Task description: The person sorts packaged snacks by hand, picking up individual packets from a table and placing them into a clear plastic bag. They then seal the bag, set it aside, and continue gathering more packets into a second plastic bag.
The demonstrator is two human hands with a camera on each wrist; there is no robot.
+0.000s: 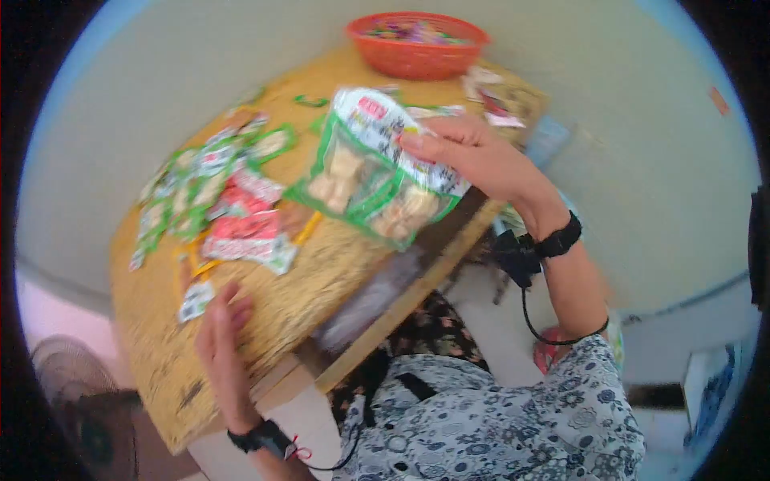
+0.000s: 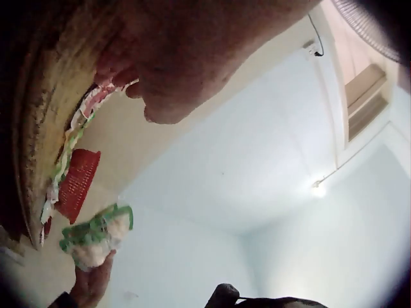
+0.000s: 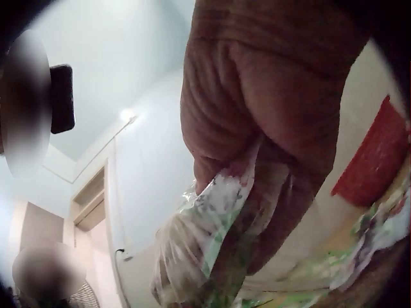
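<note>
My right hand point(image 1: 485, 160) pinches the top edge of a clear, green-trimmed packet point(image 1: 361, 172) with pale lumpy pieces inside, raised over the table. In the right wrist view the hand point(image 3: 263, 96) grips the same packet point(image 3: 192, 250); its far fingers are partly hidden behind the plastic. My left hand point(image 1: 224, 345) is at the table's front left edge, fingers loosely bent, holding nothing, close to a small white-ended packet point(image 1: 196, 301). Red-and-white packets point(image 1: 245, 216) lie just beyond it. The left wrist view shows the left hand point(image 2: 186, 64) near the tabletop.
Green-edged packets point(image 1: 184, 188) spread over the left of the wooden table point(image 1: 321, 280). A red basket point(image 1: 417, 56) with small colourful items stands at the back. Flat wrappers point(image 1: 497, 100) lie at the back right. An open drawer point(image 1: 377, 301) is under the front edge; a fan point(image 1: 72, 373) stands left.
</note>
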